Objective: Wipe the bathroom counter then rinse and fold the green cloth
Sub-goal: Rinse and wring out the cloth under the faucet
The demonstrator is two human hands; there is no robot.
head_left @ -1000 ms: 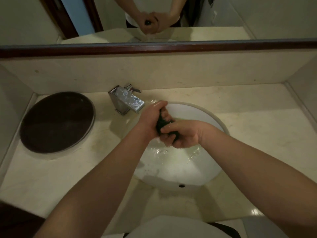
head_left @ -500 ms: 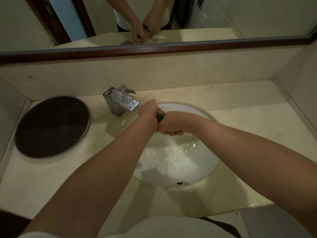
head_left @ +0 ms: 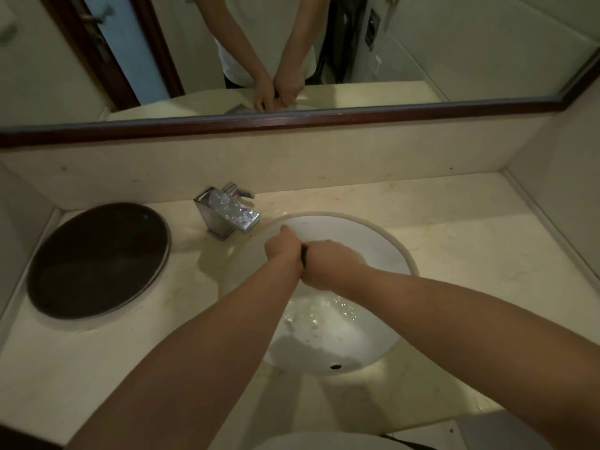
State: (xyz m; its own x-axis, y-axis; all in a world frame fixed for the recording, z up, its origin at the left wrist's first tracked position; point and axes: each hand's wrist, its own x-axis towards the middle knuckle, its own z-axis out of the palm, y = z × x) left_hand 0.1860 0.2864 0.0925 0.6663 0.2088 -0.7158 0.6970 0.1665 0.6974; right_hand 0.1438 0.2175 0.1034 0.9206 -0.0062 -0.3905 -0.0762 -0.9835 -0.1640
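Over the white sink (head_left: 386, 241), both hands are pressed together with the green cloth (head_left: 304, 254) squeezed between them. The left hand (head_left: 283, 248) is clenched into a fist with its knuckles toward the faucet (head_left: 227, 214), and the right hand (head_left: 328, 263) is curled tight against it, so that the two touch along their inner edges. Only a thin dark sliver of the cloth shows in the seam between the hands; the rest is hidden inside the grip, and in this dim light it looks nearly black rather than green. Below the hands, water (head_left: 319, 316) lies rippled and glinting in the bottom of the basin, with the dark overflow hole (head_left: 335, 366) on the near wall. The chrome faucet stands on the counter (head_left: 454, 222) just left of the sink's rim, its flat top beaded with droplets. Well to the left, a round dark tray (head_left: 97, 259) sits on the counter. Along the back wall the mirror (head_left: 454, 43) reflects the same joined hands above its dark wooden frame.
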